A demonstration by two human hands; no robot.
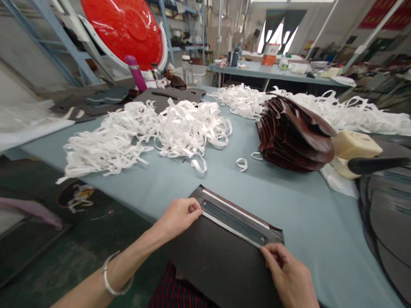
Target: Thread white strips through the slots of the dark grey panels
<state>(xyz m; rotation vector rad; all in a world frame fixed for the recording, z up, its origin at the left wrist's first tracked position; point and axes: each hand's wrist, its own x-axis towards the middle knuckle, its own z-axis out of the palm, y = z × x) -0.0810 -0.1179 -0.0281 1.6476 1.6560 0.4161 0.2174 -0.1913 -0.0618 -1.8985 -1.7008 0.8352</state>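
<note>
A black leather-like panel point(221, 265) lies at the table's near edge and hangs over it. Across its upper part runs a long slot showing a dark zipper point(234, 222). One white tape strip point(236, 208) lies along the slot's far side. A second white strip point(229, 229) stretches along the near side. My left hand point(180, 216) pinches this near strip at its left end. At its right end my right hand point(284, 269) pinches the same strip, thumb and forefinger together against the panel.
Heaps of white tape strips point(189, 128) lie on the blue-grey table point(154, 184). A stack of brown leather pieces point(295, 132) stands right of centre. Beside it are a yellowish block point(356, 145) and a black handle point(379, 164). Dark panels point(388, 218) are piled at right.
</note>
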